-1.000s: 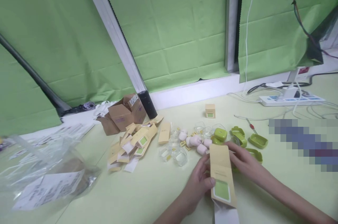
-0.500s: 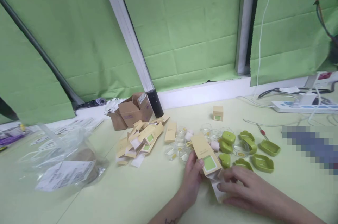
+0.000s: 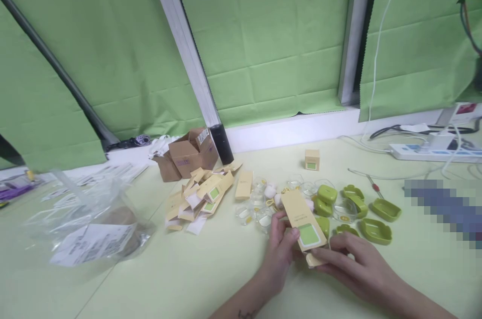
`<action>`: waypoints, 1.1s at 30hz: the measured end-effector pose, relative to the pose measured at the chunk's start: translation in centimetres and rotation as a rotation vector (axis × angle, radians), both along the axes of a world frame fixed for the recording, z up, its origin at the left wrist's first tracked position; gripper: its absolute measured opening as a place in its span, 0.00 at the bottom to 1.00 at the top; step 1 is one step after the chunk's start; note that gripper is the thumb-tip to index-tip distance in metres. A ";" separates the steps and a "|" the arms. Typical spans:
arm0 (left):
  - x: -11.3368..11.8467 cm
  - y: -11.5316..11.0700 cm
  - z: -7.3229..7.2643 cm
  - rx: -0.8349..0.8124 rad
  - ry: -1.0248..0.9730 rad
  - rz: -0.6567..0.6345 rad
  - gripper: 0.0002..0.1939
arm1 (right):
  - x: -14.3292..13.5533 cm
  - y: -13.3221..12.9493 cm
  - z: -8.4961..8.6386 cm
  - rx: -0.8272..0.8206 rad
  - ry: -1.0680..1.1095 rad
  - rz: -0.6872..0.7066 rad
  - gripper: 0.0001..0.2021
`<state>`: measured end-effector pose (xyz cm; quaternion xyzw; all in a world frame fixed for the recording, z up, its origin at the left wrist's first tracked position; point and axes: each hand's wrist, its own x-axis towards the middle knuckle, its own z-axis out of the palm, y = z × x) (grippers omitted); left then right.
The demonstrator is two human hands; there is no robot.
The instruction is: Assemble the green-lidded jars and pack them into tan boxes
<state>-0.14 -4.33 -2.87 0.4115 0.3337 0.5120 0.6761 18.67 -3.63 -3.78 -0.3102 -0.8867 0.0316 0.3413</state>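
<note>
A small tan carton with a green picture on its face is held tilted above the table. My left hand wraps round its left side, thumb near the green picture. At the carton's lower end, my right hand has its fingers closed on the end flap, which is bent over. Behind the carton lie clear plastic cups, whitish rolls and glossy green lids. Several green trays rest to the right.
Flattened tan cartons are heaped to the left, beside a brown cardboard box. A closed carton stands at the back. A clear plastic bag lies on the left, and a power strip with cables at the far right.
The flap at the carton's lower end hung out long and pale before; now it is folded in and looks shorter. The carton and both hands have shifted slightly right in view.
</note>
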 end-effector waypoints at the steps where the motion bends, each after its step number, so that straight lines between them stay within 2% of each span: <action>1: 0.0 0.0 0.0 0.000 0.002 0.003 0.21 | 0.0 0.0 0.0 0.015 0.018 0.007 0.10; 6: -0.1 0.0 -0.2 0.020 0.024 0.005 0.21 | -0.1 0.1 -0.1 0.041 0.061 0.017 0.07; 10: -0.4 0.1 -0.3 0.046 0.072 -0.018 0.20 | -0.2 -0.2 0.1 -0.179 0.024 -0.097 0.09; 12: -0.4 0.1 -0.4 0.048 0.076 -0.018 0.20 | -0.2 -0.4 0.4 -0.220 0.013 -0.109 0.10; 14: -0.4 0.2 -0.4 0.045 0.070 -0.020 0.20 | -0.1 -0.4 0.5 -0.135 0.031 -0.065 0.09; 18: -0.2 0.0 -0.5 0.043 0.061 -0.023 0.20 | -0.1 -0.2 0.5 0.170 0.047 0.059 0.07; 20: -0.2 -0.1 -0.5 0.068 0.077 -0.038 0.20 | -0.2 -0.1 0.5 0.216 0.070 0.089 0.07; 23: -0.2 -0.1 -0.6 0.172 0.101 -0.068 0.20 | -0.2 0.0 0.4 0.039 0.178 0.029 0.05; 24: -0.3 -0.1 -0.7 0.221 0.107 -0.072 0.20 | -0.2 0.1 0.4 -0.023 0.219 0.015 0.07; 27: -0.6 -0.1 -1.2 0.387 0.161 -0.077 0.21 | 0.2 0.2 0.8 -0.136 0.331 0.036 0.26; 29: -0.9 -0.3 -1.4 0.540 0.298 -0.064 0.24 | 0.4 0.3 1.2 -0.223 0.389 0.059 0.33; 30: -1.0 -0.3 -1.5 0.626 0.394 -0.057 0.25 | 0.5 0.3 1.4 -0.266 0.405 0.064 0.30; 33: -1.2 -0.4 -1.6 0.806 0.634 -0.069 0.29 | 0.5 0.3 1.8 -0.344 0.371 0.092 0.09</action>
